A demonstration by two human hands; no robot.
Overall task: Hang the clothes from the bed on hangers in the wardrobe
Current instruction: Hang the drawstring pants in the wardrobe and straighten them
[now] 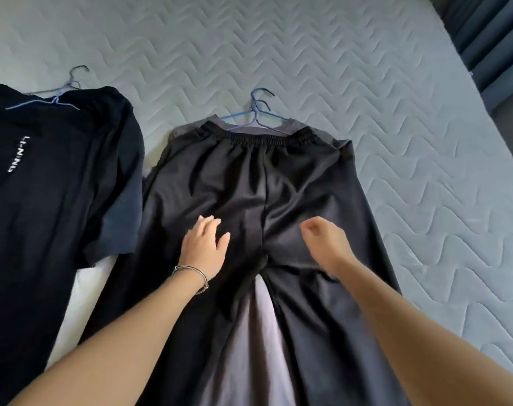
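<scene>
Quilted bed [366, 83], black trousers [249, 186] centre; left hand [204, 247] flat on them, grip wide; right hand [325, 241] curled, hold unclear.

We see black trousers [278, 183] spread along the mattress [395, 142], waistband over blue hangers [259, 112]. Our left hand [204, 247] lies flat on them. Our right hand [325, 241] curls over them, grip unclear. A black Li-Ning T-shirt [59, 186] lies at the left edge.
</scene>
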